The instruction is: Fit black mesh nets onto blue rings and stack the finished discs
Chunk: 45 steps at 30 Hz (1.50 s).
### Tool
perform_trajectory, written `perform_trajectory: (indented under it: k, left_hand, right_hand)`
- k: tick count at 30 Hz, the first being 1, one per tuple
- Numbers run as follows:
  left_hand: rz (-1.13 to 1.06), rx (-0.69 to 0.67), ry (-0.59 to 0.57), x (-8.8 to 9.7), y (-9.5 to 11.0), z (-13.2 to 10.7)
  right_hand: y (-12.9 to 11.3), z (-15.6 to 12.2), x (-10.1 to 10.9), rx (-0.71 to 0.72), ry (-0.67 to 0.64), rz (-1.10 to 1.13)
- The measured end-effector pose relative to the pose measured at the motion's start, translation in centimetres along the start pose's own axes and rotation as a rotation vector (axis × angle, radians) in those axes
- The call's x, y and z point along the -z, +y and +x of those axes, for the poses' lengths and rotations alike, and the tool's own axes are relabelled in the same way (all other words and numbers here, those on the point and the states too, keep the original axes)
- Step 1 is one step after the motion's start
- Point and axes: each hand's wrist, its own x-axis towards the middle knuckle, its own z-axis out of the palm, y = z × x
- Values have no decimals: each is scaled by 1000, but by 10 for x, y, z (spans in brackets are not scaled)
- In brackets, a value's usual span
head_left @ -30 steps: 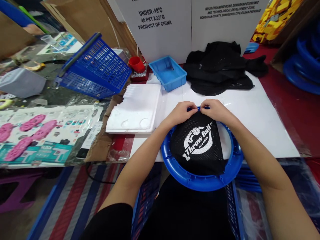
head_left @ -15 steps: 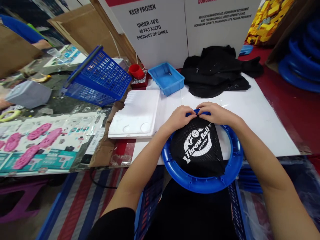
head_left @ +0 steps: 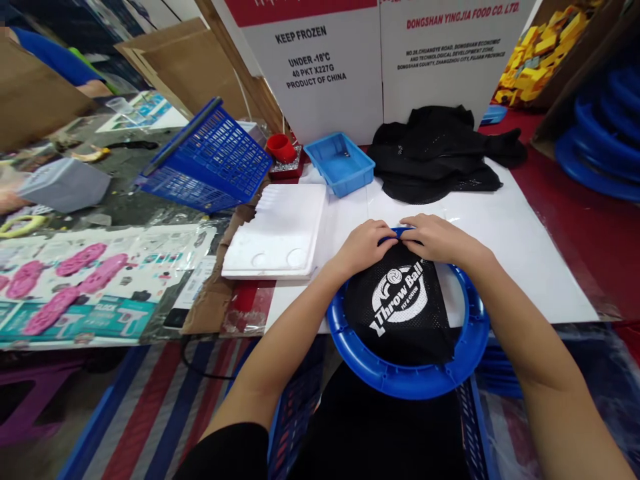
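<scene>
A blue plastic ring (head_left: 410,381) rests over the table's front edge, its near side toward my body. Black mesh netting (head_left: 440,327), printed "Throw Ball" in white, spans most of the ring; a gap on the right shows the white sheet below. At the ring's far rim, my left hand (head_left: 367,248) pinches the netting's edge against the blue plastic. My right hand (head_left: 433,239) is closed on the same spot from the other side, fingertips nearly touching the left ones. The fingertips partly hide where netting meets rim.
Behind my hands lie a pile of black mesh (head_left: 435,153) and a light-blue tray (head_left: 345,167). A white foam block (head_left: 280,230) and a tilted blue basket (head_left: 215,160) are to the left. Blue rings (head_left: 595,147) are stacked at right. A person's arm (head_left: 95,88) shows far left.
The camera view has shifted slightly, so everything sits a little lower and mostly further right. Both hands keep their grip at the ring's far rim, with only small finger movement.
</scene>
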Motion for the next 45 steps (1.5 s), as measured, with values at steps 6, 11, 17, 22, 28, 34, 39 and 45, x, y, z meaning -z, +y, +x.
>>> perform_trajectory:
  k: [6, 11, 17, 22, 28, 34, 39, 45]
  left_hand:
    - [-84, 1, -36, 4, 1, 2]
    - [30, 86, -47, 9, 8, 1]
    - [370, 358, -39, 27, 11, -7]
    - [393, 398, -122, 43, 8, -11]
    - [271, 46, 11, 28, 3, -4]
    - [88, -20, 46, 19, -12, 0]
    - [-39, 113, 71, 27, -19, 0]
    - [-143, 163, 145, 22, -31, 5]
  right_hand:
    - [-2, 0, -1, -13, 11, 51]
    - [20, -8, 9, -50, 98, 226]
    - [40, -27, 38, -186, 59, 298]
    - [55, -34, 31, -267, -2, 217]
    - [68, -27, 9, -155, 108, 108]
    - [46, -12, 10, -98, 115, 185]
    - [40, -9, 14, -178, 149, 274]
    - [41, -9, 13, -220, 164, 230]
